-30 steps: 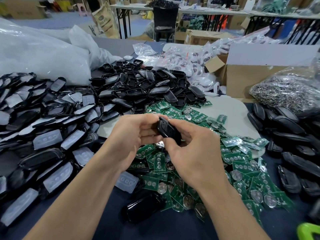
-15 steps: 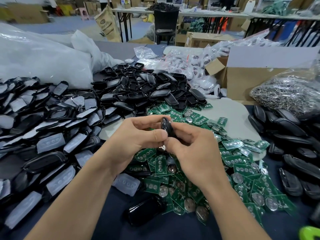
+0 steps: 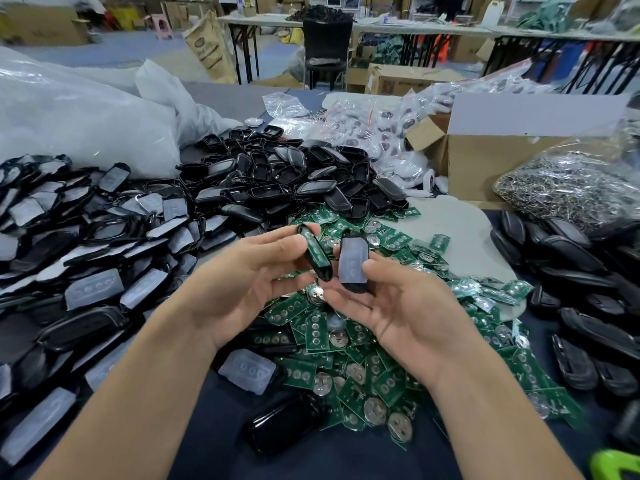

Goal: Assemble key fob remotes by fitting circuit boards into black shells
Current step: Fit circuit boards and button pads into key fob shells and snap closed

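Frame centre, above the board pile (image 3: 381,382): my left hand (image 3: 239,289) pinches a black shell half (image 3: 323,273) with a green board (image 3: 314,252) seated inside, my right hand (image 3: 405,317) grips the pad-lined half (image 3: 351,263) just beside it, open sides toward me, presumably to check seating before closing.

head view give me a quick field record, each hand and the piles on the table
left hand: grips black shell half, greenish inside
right hand: grips shell half with pale button pad
halves: apart, side by side
circuit boards: loose pile under the hands
padded shells: pile at left
empty shells: pile beyond the boards
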`<state>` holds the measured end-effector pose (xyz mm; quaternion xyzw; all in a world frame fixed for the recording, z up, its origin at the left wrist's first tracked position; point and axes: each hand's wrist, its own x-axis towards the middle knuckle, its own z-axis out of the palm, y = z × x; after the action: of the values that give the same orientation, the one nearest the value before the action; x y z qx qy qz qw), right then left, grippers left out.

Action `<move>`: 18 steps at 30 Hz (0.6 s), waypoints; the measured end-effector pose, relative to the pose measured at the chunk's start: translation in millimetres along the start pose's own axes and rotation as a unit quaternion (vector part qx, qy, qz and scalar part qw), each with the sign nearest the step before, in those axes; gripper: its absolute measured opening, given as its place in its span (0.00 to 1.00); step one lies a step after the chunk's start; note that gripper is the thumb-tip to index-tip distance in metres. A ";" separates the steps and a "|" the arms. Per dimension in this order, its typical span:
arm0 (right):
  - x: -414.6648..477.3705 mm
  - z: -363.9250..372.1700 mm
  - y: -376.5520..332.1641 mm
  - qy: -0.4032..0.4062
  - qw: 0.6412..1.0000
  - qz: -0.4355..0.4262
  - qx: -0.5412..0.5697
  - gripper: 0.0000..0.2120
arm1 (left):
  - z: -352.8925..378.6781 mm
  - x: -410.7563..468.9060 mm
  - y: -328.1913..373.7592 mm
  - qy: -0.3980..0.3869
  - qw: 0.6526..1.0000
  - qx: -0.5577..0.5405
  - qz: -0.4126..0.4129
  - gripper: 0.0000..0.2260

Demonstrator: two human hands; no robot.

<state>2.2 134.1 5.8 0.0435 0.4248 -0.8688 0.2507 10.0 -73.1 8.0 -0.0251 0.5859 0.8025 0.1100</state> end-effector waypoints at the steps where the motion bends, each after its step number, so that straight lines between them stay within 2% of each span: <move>1: -0.4 0.5 -0.1 -0.002 1.000 0.001 -0.001 0.12 | -1.7 1.1 0.4 0.004 1.000 -0.015 -0.012 0.16; 4: -1.0 1.4 0.3 -0.008 1.000 0.005 -0.022 0.12 | -2.4 2.1 1.1 0.020 0.997 -0.059 -0.039 0.19; 7: -0.7 1.2 0.6 -0.002 0.999 0.008 -0.033 0.11 | 1.7 2.9 1.9 0.029 0.989 -0.139 -0.051 0.17; 9: -0.3 0.9 1.1 0.002 0.999 0.009 -0.039 0.11 | 3.1 3.4 1.0 0.039 0.987 -0.142 -0.066 0.17; 12: 1.2 1.5 3.2 0.004 0.998 0.008 -0.064 0.12 | 7.2 3.9 -0.6 0.067 0.994 -0.066 -0.054 0.16; 14: 2.1 2.7 5.0 0.006 0.996 0.003 -0.086 0.12 | 13.2 4.8 -3.5 0.089 0.996 0.024 -0.011 0.16; 16: 2.2 3.6 6.7 0.001 0.994 -0.006 -0.109 0.13 | 22.4 4.0 -8.6 0.124 0.982 0.138 0.038 0.09; 18: 2.4 3.7 8.2 -0.010 0.990 -0.019 -0.142 0.15 | 30.5 3.4 -14.6 0.147 0.970 0.183 0.064 0.05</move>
<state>4.5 126.1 1.6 -0.0089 0.5421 -0.8047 0.2421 12.5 -39.5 3.3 -0.0846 0.7330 0.6745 -0.0258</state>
